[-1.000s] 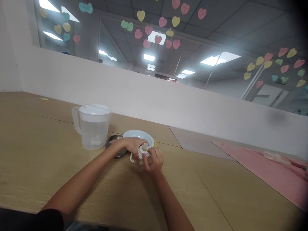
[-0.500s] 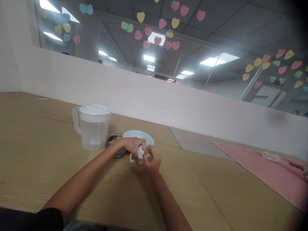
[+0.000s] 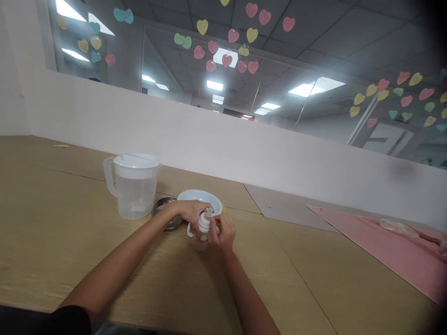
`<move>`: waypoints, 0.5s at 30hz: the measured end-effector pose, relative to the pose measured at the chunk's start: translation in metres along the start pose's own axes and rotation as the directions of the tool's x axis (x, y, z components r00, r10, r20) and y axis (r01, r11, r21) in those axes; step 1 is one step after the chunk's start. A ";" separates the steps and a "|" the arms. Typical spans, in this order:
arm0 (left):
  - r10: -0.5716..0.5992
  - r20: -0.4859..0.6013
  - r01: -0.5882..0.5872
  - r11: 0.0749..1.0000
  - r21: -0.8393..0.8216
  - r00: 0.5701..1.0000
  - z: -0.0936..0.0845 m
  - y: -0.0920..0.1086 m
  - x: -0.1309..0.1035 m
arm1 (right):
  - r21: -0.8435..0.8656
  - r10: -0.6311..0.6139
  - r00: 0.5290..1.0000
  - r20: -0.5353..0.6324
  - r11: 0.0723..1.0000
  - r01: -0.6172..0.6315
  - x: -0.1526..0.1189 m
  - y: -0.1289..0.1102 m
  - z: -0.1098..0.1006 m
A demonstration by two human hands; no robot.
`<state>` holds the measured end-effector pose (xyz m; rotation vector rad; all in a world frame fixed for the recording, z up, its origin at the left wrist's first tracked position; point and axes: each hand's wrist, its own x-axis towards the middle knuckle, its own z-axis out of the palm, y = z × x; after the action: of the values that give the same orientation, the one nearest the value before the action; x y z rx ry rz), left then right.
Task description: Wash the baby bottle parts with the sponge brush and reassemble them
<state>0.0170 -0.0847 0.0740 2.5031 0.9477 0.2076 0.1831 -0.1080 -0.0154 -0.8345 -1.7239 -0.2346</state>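
Note:
A clear baby bottle (image 3: 203, 233) with a white collar, side handles and a pale nipple stands upright on the wooden table. My left hand (image 3: 191, 214) is wrapped round its collar from the left and above. At the collar's right side my right hand (image 3: 224, 232) has its fingers curled, with the fingertips against the bottle's upper part. Behind my hands is a light blue bowl (image 3: 195, 194). A round metal dish (image 3: 174, 223) lies partly under my left wrist.
A lidded clear pitcher (image 3: 136, 190) stands left of the dish. On the right lies a pink mat (image 3: 377, 246) with a plastic-looking item on it. Behind the table runs a white wall (image 3: 209, 135) below glass.
My right hand has shifted slightly right, and its fingers have turned a little at the collar. My left hand keeps its hold on the bottle.

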 end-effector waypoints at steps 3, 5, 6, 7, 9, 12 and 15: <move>-0.012 0.025 0.013 1.000 -0.011 1.000 -0.001 0.001 0.000 | -0.053 -0.134 0.990 -0.052 0.990 0.131 0.000 -0.006 -0.002; -0.016 0.042 0.017 0.999 -0.040 0.999 -0.001 0.002 -0.001 | -0.053 -0.200 0.978 -0.053 0.979 0.198 0.000 -0.011 -0.003; -0.016 0.048 0.018 0.998 -0.055 0.999 -0.001 0.003 -0.001 | -0.052 -0.226 0.973 -0.046 0.973 0.223 0.000 -0.013 -0.003; -0.016 0.051 0.019 0.998 -0.066 0.999 -0.002 0.003 -0.001 | -0.053 -0.246 0.969 -0.038 0.968 0.244 0.000 -0.015 -0.003; -0.020 0.048 0.023 0.998 -0.065 0.999 -0.002 0.004 -0.002 | -0.053 -0.270 0.962 -0.030 0.962 0.269 -0.001 -0.017 -0.003; -0.040 0.028 0.040 0.999 -0.013 0.999 -0.001 0.004 -0.001 | -0.049 -0.273 0.961 -0.044 0.961 0.271 -0.003 -0.017 -0.001; -0.036 0.014 0.035 0.999 0.028 0.999 0.000 0.002 0.000 | -0.046 -0.182 0.978 -0.099 0.983 0.178 -0.005 -0.015 0.005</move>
<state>0.0179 -0.0857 0.0752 2.5077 0.9949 0.1663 0.1702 -0.1180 -0.0177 -0.6809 -1.7027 -0.4253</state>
